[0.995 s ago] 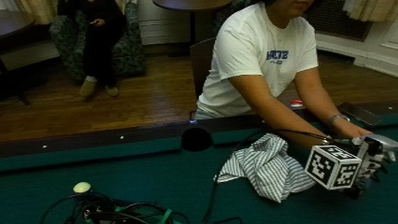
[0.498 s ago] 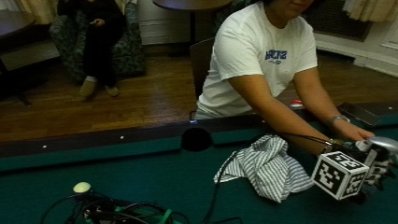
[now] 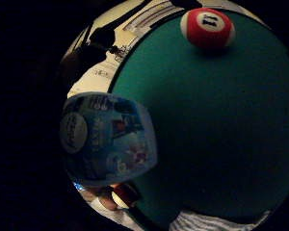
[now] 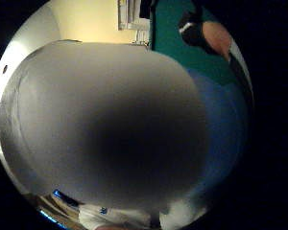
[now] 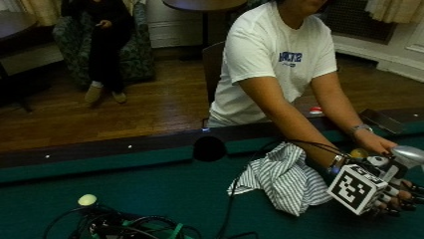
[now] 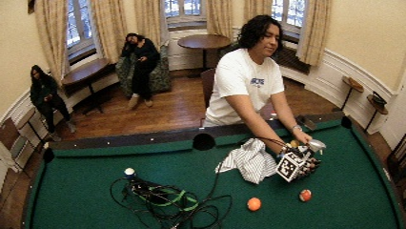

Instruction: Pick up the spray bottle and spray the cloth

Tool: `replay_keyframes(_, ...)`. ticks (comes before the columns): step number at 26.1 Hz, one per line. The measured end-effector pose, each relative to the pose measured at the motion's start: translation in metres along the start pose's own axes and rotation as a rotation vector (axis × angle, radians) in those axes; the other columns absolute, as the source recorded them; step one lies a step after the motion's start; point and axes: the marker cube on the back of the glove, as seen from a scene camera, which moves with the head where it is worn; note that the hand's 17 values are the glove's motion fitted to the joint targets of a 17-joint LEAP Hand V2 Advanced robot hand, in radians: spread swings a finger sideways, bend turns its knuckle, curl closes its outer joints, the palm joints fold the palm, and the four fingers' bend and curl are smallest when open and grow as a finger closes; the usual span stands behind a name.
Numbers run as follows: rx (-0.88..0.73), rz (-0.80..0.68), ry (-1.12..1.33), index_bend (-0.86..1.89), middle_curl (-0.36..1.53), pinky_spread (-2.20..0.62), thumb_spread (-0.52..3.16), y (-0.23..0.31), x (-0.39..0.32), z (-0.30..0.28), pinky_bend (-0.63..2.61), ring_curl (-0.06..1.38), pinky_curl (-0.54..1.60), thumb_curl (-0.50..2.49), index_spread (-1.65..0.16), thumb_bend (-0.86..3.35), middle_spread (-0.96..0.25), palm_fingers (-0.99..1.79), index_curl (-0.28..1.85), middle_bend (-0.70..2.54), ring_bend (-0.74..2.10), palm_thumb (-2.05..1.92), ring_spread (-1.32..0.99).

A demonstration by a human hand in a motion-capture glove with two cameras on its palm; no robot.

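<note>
In the outside view my gloved right hand grips the spray bottle, fingers curled round its body just above the green felt. The bottle's pale trigger head sticks up above the hand. Its blue label shows close to the palm in the little finger side view, and a grey-white part of the bottle fills the thumb side view. The striped cloth lies crumpled on the felt right beside the hand, toward the table's middle. The person's bare left hand is by the bottle's head.
A red-striped ball and an orange ball lie on the felt in front of the hand. A yellow ball sits near the rail. A cable tangle and white ball lie left. A side pocket is behind the cloth.
The gloved hand with the bottle has sunk a little toward the felt. The cloth and the bare hand stay about where they were.
</note>
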Motion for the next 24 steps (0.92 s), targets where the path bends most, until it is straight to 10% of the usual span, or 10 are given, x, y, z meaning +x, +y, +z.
replay_keyframes(24, -0.143, -0.046, 0.622, 0.11, 0.35, 0.19, 0.88, 0.107, -0.029, -0.115, 0.36, 0.33, 0.36, 0.44, -0.45, -0.04, -0.17, 0.19, 0.29, 0.19, 0.37, 0.39, -0.16)
